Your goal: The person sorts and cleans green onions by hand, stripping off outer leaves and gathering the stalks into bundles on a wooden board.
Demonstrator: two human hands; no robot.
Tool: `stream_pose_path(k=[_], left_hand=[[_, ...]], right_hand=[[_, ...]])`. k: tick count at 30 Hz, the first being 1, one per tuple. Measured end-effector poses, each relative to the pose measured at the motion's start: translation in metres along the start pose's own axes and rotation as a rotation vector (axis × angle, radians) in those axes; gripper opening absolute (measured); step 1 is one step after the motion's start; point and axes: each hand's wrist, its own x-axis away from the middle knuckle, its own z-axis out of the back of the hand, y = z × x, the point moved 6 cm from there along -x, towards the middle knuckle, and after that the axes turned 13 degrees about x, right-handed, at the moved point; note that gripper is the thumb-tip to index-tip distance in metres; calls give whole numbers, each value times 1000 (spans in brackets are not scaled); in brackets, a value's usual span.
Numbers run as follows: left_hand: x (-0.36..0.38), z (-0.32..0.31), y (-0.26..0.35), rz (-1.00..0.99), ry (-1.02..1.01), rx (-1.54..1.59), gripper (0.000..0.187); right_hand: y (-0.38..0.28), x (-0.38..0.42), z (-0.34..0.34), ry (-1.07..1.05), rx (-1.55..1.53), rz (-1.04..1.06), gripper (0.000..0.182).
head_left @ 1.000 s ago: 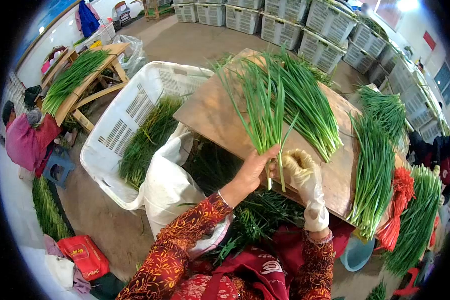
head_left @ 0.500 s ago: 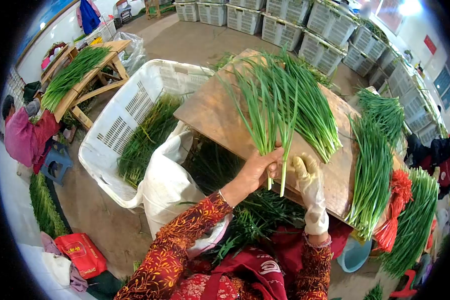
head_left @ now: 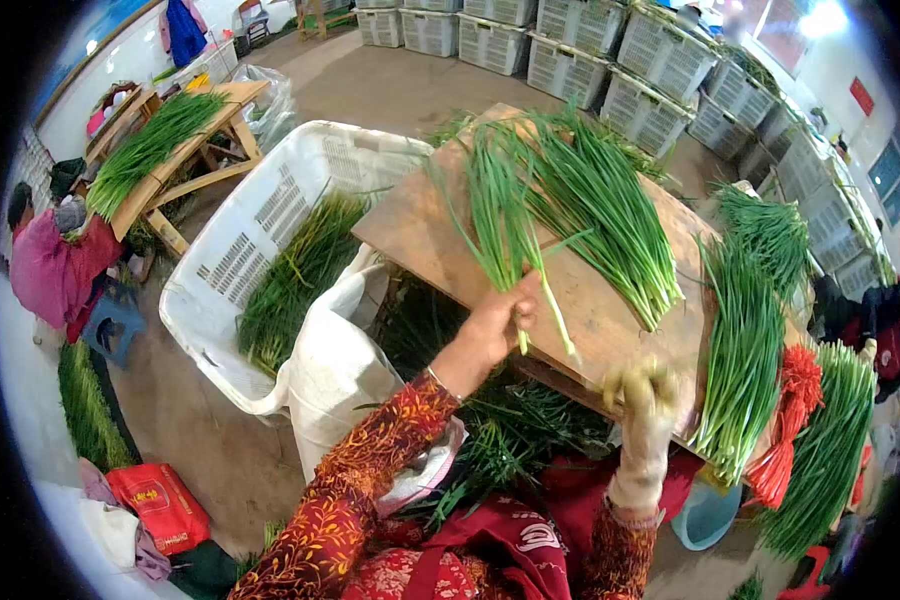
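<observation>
Green chive stalks (head_left: 500,205) are pinched near their pale lower ends in my left hand (head_left: 502,318), above the front left of the wooden board (head_left: 410,220). One stalk angles away from the bunch to the right. My right hand (head_left: 642,400), in a pale glove, is raised at the board's front edge and blurred by motion; its fingers look curled, and whether they hold anything is not clear. A larger pile of chives (head_left: 610,215) lies on the board behind my hands. Another bundle (head_left: 745,350) rests along the right side.
A white crate (head_left: 205,330) with loose greens and a white sack (head_left: 335,360) stand at the left. Red ties (head_left: 790,420) hang at the right, by a blue basin (head_left: 708,512). A co-worker (head_left: 65,265) sits at a bench (head_left: 210,125). Crates (head_left: 560,65) are stacked behind.
My left hand has moved slightly left with the chives. My right hand has moved away from it, right and down. A stalk now splays out to the right of the held bunch.
</observation>
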Motion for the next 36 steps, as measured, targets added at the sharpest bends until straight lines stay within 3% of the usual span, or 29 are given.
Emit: stream_pose_path(k=[1, 3, 5, 6, 7, 9, 10, 12, 17, 18, 21, 22, 25, 27, 28, 32, 34, 36], left_hand=[[-1, 0, 7, -8, 3, 5, 21], [2, -9, 21, -42, -113, 7, 20], [8, -14, 21, -30, -141, 0, 20], [11, -12, 18, -25, -138, -25, 22], [15, -9, 14, -21, -132, -47, 23], [21, -4, -1, 94, -162, -56, 31], [24, -6, -9, 184, -171, -41, 33], [26, -10, -13, 317, -231, 26, 35], [30, -48, 78, -352, -161, -219, 31], [26, -51, 84, -374, -221, 24, 31], [19, -35, 77, -265, -254, -1, 30], [12, -29, 63, -95, -338, 105, 32], [12, -8, 17, 53, -221, 114, 34], [17, -4, -7, 95, -74, 10, 27], [14, -7, -17, 140, -183, 47, 23], [17, -8, -36, 106, -83, -48, 19], [16, -12, -40, 132, -217, -137, 16], [19, -9, -39, 111, -207, -204, 16]], right_hand=[[-5, 17, -7, -271, -174, -5, 11], [18, 59, -29, -778, 72, -554, 20], [50, 75, -32, -1072, 921, -380, 31], [63, 69, -21, -978, 1307, -281, 36], [56, 54, -6, -711, 1224, -186, 35], [25, 15, 13, -328, 969, -289, 28], [28, -3, 28, -195, 1201, -175, 22], [16, -33, 49, 107, 1182, -9, 19], [48, -81, 86, 166, 1540, 105, 15], [46, -84, 84, 185, 1609, 181, 15], [47, -87, 82, 128, 1666, 108, 17], [44, -85, 80, 124, 1663, 103, 17], [25, -77, 73, 161, 1510, 55, 18], [29, -62, 61, 154, 924, -197, 12], [36, -54, 53, 123, 809, -188, 15], [48, -28, 12, 36, 641, -186, 17], [56, -25, 4, 6, 558, -217, 18], [65, -24, 0, 6, 426, -281, 19]])
